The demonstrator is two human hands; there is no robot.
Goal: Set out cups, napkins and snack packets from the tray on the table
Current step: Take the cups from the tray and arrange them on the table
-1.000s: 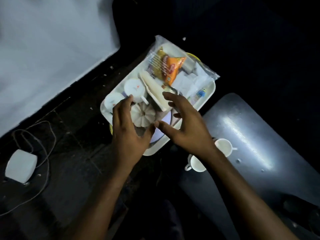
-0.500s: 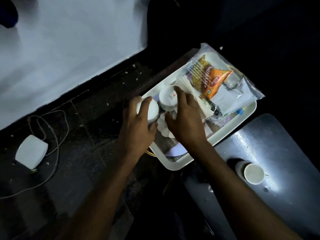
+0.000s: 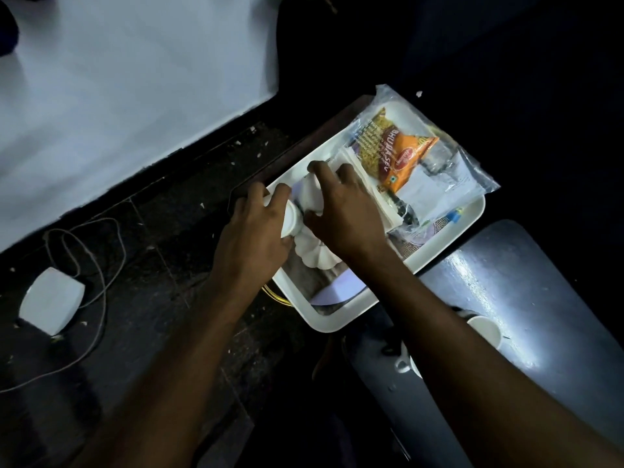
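Both hands are down in the white tray (image 3: 341, 319), at its far-left end. The left hand (image 3: 256, 231) has its grip closed round a small white cup (image 3: 291, 220), fingers curled over the rim. The right hand (image 3: 344, 211) is spread over a second cup (image 3: 312, 194), fingertips bent down on it; whether that grip has fully closed I cannot tell. Just near of the cups lies a white fluted dish (image 3: 312, 253), touching or almost touching both hands.

The cups look light, stiff and smooth, probably glazed, so likely slippery and breakable; taking each by the wall just under the rim, or by a handle if there is one, seems safest. To the right in the tray, a stack of napkins (image 3: 374, 194) is soft and loose and should be pinched as a whole. The orange snack packet (image 3: 395, 153) sits in a clear plastic bag (image 3: 452, 170), both light, crinkly and slick.

The tray's raised rim must be cleared when lifting out. The dark desk (image 3: 526, 285) lies to the near right, beside the tray's corner, with two cups already on it: one (image 3: 484, 327) by the right forearm and another (image 3: 410, 364) partly hidden behind that arm. Open room lies farther right on the desk. The floor (image 3: 162, 238) with a cable (image 3: 84, 231) lies left.
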